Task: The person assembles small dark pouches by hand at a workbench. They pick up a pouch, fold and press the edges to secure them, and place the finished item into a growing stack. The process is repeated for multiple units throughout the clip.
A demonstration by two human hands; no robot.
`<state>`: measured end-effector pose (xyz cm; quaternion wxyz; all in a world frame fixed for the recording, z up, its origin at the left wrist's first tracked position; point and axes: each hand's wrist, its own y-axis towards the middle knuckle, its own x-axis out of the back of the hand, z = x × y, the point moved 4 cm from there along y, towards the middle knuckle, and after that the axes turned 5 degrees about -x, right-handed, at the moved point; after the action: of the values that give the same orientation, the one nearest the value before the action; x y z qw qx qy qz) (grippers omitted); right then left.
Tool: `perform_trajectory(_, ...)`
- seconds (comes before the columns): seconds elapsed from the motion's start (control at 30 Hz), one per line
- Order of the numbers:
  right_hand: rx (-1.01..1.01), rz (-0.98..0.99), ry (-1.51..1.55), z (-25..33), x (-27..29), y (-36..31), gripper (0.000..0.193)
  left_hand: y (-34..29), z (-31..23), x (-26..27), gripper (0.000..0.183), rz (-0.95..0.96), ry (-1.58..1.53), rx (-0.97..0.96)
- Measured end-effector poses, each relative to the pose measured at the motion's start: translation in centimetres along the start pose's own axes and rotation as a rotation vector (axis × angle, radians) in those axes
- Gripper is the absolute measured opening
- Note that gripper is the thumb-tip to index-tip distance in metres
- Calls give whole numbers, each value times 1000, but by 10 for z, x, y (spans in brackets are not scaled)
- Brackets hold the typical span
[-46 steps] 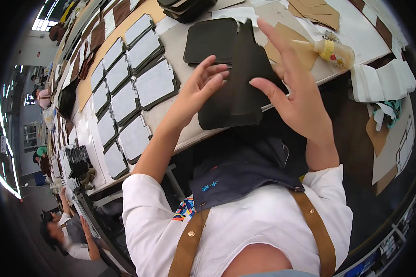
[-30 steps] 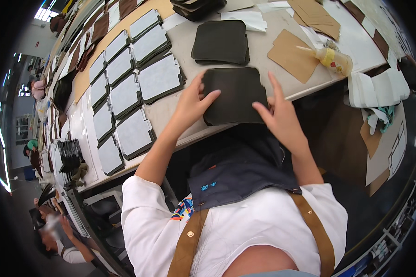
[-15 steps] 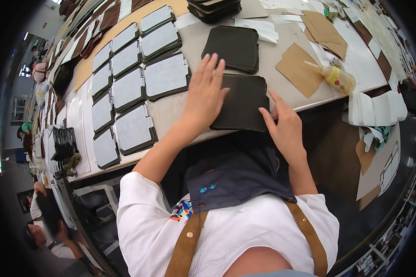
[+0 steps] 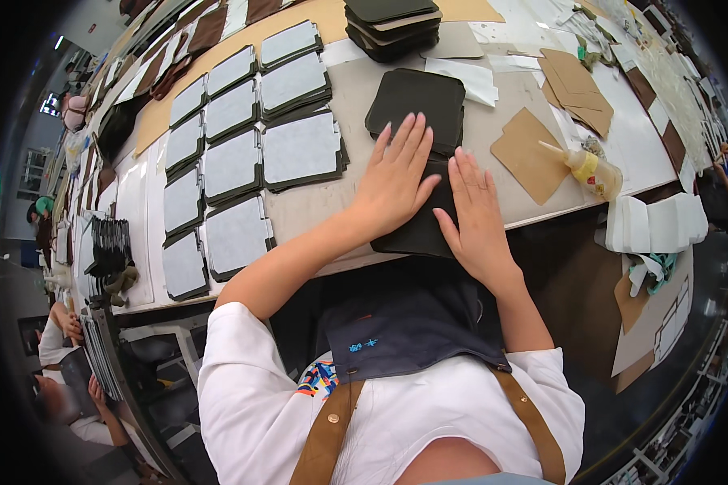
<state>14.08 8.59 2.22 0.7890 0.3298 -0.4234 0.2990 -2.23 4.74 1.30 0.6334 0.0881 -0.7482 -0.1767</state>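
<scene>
A flat dark panel with rounded corners (image 4: 412, 236), maybe leather, lies at the table's near edge in front of me. My left hand (image 4: 396, 178) rests flat on its left part, fingers stretched toward the far edge. Flat over its right part lies my right hand (image 4: 479, 212), fingers extended and thumb apart. Both hands hide much of the panel. Just beyond my fingertips is a stack of similar dark panels (image 4: 412, 101).
Rows of dark pieces with pale grey faces (image 4: 302, 151) cover the left side. A taller dark stack (image 4: 392, 28) stands at the back. To the right are brown card pieces (image 4: 527, 153), a glue bottle with a nozzle (image 4: 594, 174) and white folded pieces (image 4: 655, 222).
My right hand has moved from the panel's right edge onto its top. My left hand stays flat on the panel, now closer to the right hand. The view has shifted slightly.
</scene>
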Motion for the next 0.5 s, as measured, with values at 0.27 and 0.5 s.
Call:
perform_trajectory(0.27,21,46,75,-7,-13,5,69,14,24,-24,67,69,-67,37)
perform_trajectory(0.5,-153,-91,466,-29,15,-20,59,4,57,4,59,-20,-500,156)
